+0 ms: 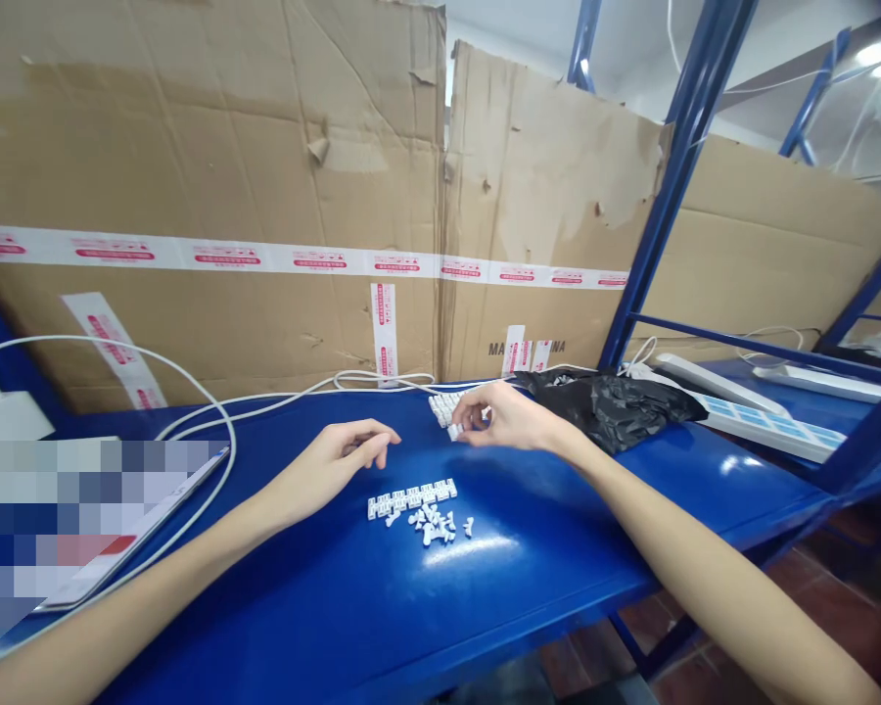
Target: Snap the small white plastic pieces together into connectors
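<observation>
My right hand (503, 416) rests on the blue table (558, 548), fingers pinched on a small white plastic piece (456, 432) at the edge of a white block of such parts (444, 405). My left hand (334, 465) lies to the left with its fingers loosely curled, and I cannot make out anything in it. Just in front of both hands sits a short row of joined white pieces (411, 498) with several loose ones (437, 526) scattered below it.
A black plastic bag (617, 406) lies right of my right hand. White power strips (749, 411) sit beyond a blue rack post (661, 206). White cables (212, 411) run along the cardboard wall (212, 176). A tablet-like device (139, 534) lies at left.
</observation>
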Demonstrator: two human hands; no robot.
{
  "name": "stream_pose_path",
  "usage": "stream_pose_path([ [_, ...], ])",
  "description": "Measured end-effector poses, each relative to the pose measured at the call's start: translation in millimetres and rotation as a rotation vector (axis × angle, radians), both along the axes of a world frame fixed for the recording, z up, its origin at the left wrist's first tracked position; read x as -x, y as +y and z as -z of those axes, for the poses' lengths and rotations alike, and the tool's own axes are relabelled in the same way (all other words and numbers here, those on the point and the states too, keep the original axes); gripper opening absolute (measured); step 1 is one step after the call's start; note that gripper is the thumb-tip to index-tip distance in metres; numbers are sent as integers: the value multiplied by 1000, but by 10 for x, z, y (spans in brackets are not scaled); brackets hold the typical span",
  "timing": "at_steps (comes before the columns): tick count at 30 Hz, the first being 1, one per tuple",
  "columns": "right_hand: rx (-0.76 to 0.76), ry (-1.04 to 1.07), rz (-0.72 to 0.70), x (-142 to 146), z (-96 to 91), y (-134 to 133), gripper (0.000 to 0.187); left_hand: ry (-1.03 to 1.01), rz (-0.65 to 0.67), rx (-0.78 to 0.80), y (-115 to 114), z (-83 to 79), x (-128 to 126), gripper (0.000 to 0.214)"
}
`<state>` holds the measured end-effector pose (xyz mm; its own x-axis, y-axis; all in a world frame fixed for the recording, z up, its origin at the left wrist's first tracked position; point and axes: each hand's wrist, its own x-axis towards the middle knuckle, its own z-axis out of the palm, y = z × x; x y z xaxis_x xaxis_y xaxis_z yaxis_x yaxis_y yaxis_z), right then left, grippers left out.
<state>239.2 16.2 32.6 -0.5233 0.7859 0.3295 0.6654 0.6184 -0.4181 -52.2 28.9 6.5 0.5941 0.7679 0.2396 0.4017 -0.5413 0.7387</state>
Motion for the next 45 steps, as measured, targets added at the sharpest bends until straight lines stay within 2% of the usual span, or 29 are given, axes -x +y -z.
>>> stream_pose_path([
  [4,37,228,-123,415,95,-230,14,-66,82,64,-137,-10,-110,42],
  [6,30,266,-130,548,140,-306,13,-81,123,116,-174,1,-143,40],
  [9,-54,251,-125,629,186,-351,14,-157,109,195,-177,33,-160,34],
  [12,-167,201,-178,613,210,-351,11,-191,122,265,-164,48,-157,32],
  [14,-247,171,-220,577,213,-348,16,-175,154,293,-177,32,-155,31],
  [18,-343,50,-306,482,164,-361,24,-126,206,282,-224,-55,-137,29],
  [20,-357,55,-328,434,112,-380,23,-100,216,263,-219,-101,-109,28],
  [23,-317,109,-318,406,36,-426,19,-83,170,237,-159,-131,-50,28],
  [27,-160,-87,-374,496,43,-494,19,-135,64,207,-63,-78,-5,29],
  [30,-148,-227,-368,577,114,-512,22,-195,93,225,-39,-13,-20,28],
  [32,-150,-251,-355,595,145,-501,23,-214,132,248,-44,14,-37,26],
  [35,-162,-148,-298,571,141,-456,26,-226,151,260,-61,18,-54,24],
  [39,-276,117,-141,522,123,-376,26,-229,152,249,-86,-7,-65,24],
  [41,-322,144,-151,518,135,-351,28,-234,166,267,-107,-17,-74,24],
  [45,-410,117,-224,538,166,-360,19,-230,192,299,-168,-52,-96,24],
])
